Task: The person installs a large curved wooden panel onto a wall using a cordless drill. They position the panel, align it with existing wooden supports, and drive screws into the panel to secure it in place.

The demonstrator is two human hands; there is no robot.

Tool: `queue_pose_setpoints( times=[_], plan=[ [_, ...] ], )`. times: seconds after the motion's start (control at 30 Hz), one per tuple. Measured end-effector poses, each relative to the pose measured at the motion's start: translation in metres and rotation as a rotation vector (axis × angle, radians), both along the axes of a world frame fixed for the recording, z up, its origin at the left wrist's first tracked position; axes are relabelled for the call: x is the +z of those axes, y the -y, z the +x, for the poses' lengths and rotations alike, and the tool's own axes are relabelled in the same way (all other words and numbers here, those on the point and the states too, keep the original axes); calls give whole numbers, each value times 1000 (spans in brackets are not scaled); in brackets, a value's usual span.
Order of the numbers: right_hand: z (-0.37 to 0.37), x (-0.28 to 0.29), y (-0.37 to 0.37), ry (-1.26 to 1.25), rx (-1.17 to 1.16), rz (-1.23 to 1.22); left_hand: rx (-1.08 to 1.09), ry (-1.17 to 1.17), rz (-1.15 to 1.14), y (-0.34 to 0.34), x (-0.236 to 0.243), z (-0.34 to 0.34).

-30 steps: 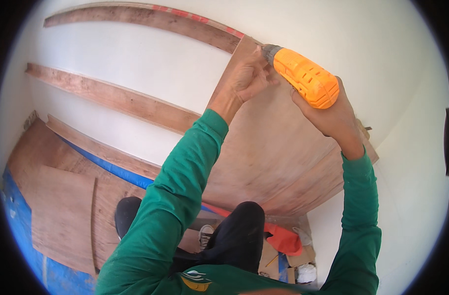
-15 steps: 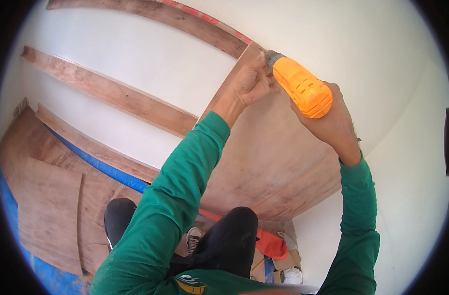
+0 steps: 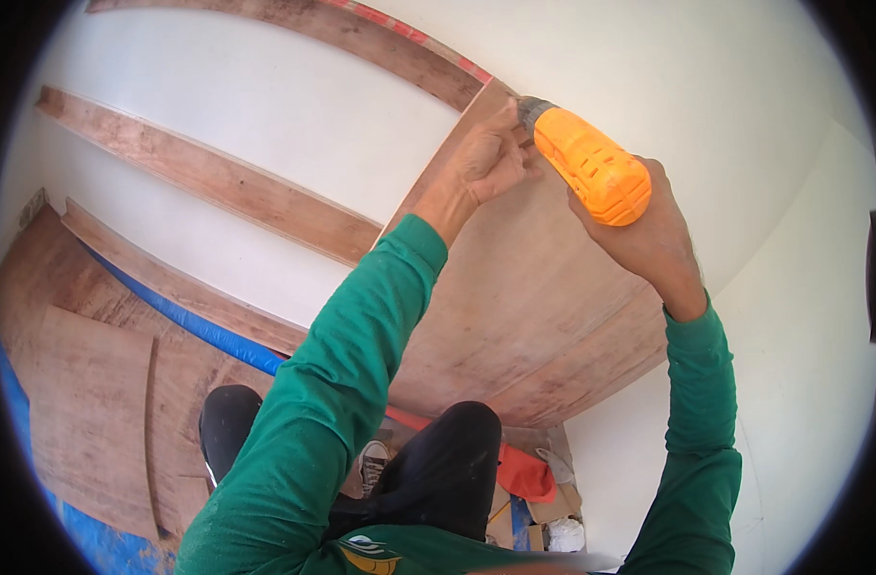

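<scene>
My right hand (image 3: 655, 226) is wrapped round the handle of an orange cordless drill (image 3: 591, 165). Its dark chuck (image 3: 534, 111) points left at the top corner of a reddish plywood panel (image 3: 524, 287). Beside the chuck, my left hand (image 3: 488, 161) has its fingers curled and pinched together at the panel's edge. Whatever those fingers hold is too small or hidden to make out. The drill's tip is also hidden, so contact with the wood cannot be told.
Wooden strips (image 3: 218, 187) run along the white wall at left, the top one edged with red-and-white tape (image 3: 409, 31). A loose plywood sheet (image 3: 93, 412) lies on the floor over blue sheeting (image 3: 122, 537). An orange-red cloth (image 3: 526, 476) and cardboard scraps (image 3: 563, 503) lie below the panel.
Almost nothing differs. The view has shifted slightly, and both hands and the drill keep their places at the panel's top corner.
</scene>
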State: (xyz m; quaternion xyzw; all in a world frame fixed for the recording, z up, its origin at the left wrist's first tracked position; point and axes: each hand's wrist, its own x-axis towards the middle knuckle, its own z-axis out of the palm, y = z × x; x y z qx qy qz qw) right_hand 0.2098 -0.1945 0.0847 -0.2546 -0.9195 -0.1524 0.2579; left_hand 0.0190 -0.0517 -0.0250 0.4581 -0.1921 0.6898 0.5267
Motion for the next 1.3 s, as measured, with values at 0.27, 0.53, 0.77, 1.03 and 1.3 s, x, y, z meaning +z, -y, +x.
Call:
queue_pose_setpoints(
  times=[0.27, 0.53, 0.77, 1.03, 1.3],
  plan=[
    [1, 3, 1, 7, -64, -20, 29, -2, -12, 2, 0, 0],
    [2, 2, -4, 27, -7, 6, 29, -6, -3, 1, 0, 0],
    [-1, 5, 0, -9, 19, -12, 26, 41, -131, 22, 6, 2],
    [-6, 5, 5, -24, -30, -10, -85, 159, -218, 34, 13, 8],
    [-5, 5, 5, -17, -30, -5, -51, 175, -263, 37, 17, 10]
  ],
)
